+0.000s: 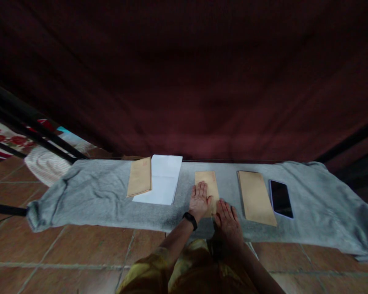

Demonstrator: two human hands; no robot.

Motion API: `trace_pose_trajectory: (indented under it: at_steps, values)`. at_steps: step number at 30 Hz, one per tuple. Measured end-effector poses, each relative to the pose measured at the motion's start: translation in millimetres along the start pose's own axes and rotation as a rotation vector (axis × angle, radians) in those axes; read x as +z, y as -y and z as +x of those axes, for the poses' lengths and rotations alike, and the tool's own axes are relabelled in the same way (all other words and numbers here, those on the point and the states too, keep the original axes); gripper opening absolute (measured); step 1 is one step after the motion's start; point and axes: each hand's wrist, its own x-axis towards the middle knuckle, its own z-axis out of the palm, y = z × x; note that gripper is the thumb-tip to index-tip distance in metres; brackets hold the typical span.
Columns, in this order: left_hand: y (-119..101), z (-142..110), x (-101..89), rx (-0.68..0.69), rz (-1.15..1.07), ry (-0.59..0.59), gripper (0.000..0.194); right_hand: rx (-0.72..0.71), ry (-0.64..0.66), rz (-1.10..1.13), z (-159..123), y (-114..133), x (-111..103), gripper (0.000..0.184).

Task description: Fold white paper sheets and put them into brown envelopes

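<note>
A brown envelope (209,179) lies on the grey cloth in front of me. My left hand (200,200), with a black band on its wrist, rests flat on it with fingers stretched out. At the envelope's lower right edge lies my right hand (228,220), its fingers extended and its thumb near the edge. Further right is a stack of brown envelopes (256,198). To the left, more brown envelopes (140,176) partly overlap a stack of white paper sheets (164,183). The part of the middle envelope under my left hand is hidden.
A phone (281,198) with a dark screen lies right of the envelope stack. Grey cloth (95,196) covers the long narrow surface. Behind it hangs a dark red curtain (184,102). Black metal bars (33,126) stand at the left, and floor tiles (88,249) show below.
</note>
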Motion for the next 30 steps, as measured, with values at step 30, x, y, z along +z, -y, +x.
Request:
trace_pose_trajectory:
  at_steps: [30]
  values:
    - [16, -54, -12.8, 0.038, -0.017, -0.163, 0.062, 0.241, -0.057, 0.156, -7, 2, 20, 0.046]
